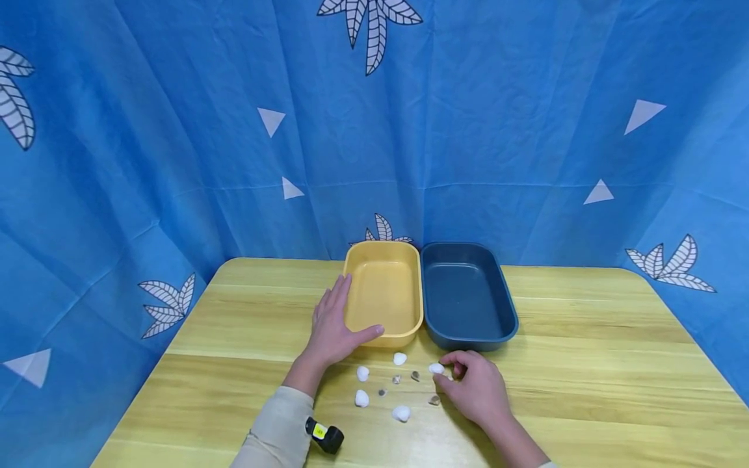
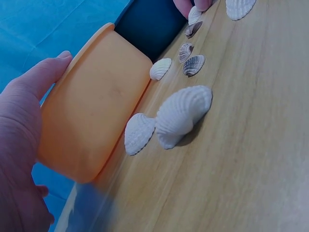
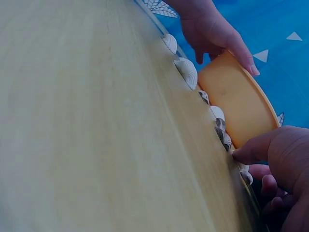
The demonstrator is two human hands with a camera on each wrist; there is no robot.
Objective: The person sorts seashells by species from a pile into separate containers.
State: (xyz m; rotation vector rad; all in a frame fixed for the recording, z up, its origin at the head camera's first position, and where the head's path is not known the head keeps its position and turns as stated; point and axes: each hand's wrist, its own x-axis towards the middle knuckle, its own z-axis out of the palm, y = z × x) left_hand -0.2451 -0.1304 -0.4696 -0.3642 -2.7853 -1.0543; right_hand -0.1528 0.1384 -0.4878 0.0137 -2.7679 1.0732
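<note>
My left hand (image 1: 333, 328) rests at the left near corner of a yellow plastic tub (image 1: 383, 292), fingers stretched along its outer side and thumb over the near rim. At the near side of a dark blue tub (image 1: 465, 299), the thumb and index finger of my right hand (image 1: 476, 387) pinch a white seashell (image 1: 436, 368) at the table. A small brown shell (image 1: 434, 400) lies just below that thumb. Other ribbed white shells, such as one large shell (image 2: 183, 116), and small grey-brown shells (image 2: 193, 65) lie scattered between the hands.
Both tubs stand side by side on the wooden table (image 1: 585, 351), by its far edge. A blue curtain (image 1: 497, 130) with leaf prints hangs behind. A small black device (image 1: 324, 435) with a yellow label is at the left sleeve.
</note>
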